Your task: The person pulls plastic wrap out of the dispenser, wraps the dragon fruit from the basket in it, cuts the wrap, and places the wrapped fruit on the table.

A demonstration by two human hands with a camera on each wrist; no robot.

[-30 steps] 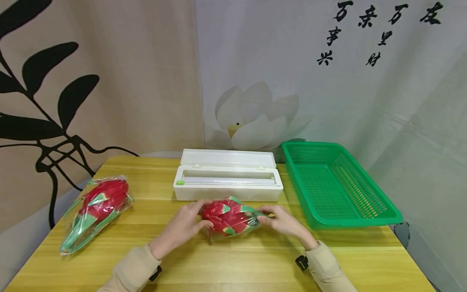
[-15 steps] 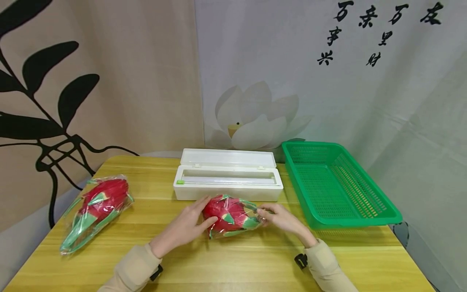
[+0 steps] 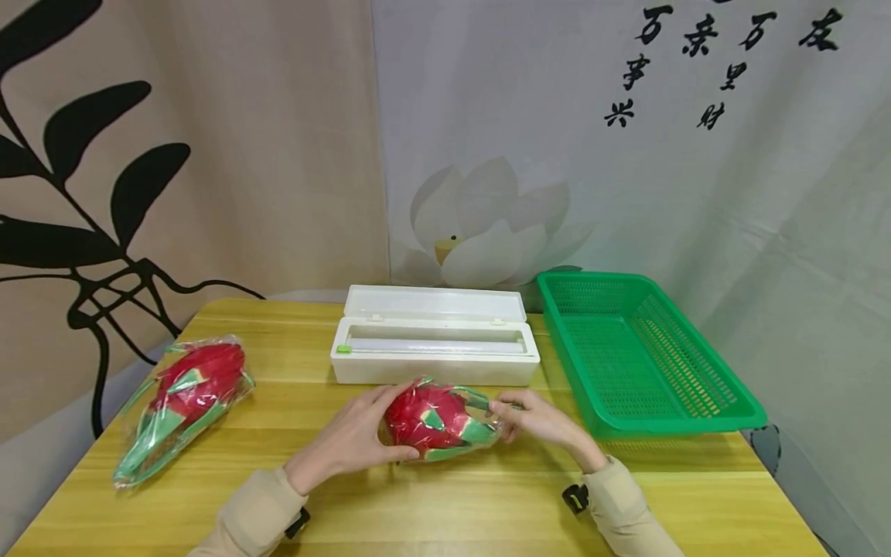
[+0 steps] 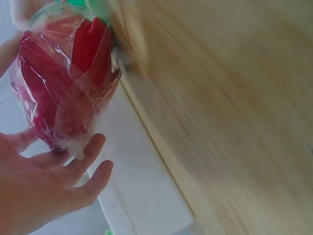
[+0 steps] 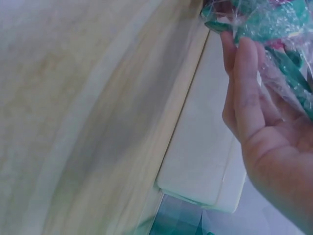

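A red dragon fruit [image 3: 435,422] with green scales, wrapped in clear plastic film, is between the two hands. My left hand [image 3: 358,433] grips its rounded end, thumb on the near side and fingers behind. In the left wrist view, crinkled film [image 4: 76,144] gathers beside the fingertips. My right hand [image 3: 532,418] pinches the film and green tips at the fruit's right end. The right wrist view shows the right fingers [image 5: 248,93] against the film-covered green tips [image 5: 274,22]. Another wrapped dragon fruit [image 3: 202,383] lies at the left of the table.
Behind the hands stands a white cling film box [image 3: 435,367], its lid [image 3: 435,302] raised and a film roll [image 3: 435,345] inside. A green slider [image 3: 344,350] sits at its left. The green plastic basket [image 3: 668,425] stands at the right on the wooden table [image 3: 445,510].
The wrapped dragon fruit has been turned, so different scales face the camera. My left hand has shifted its grip, thumb now lower along the near side. My right hand stays at the tips.
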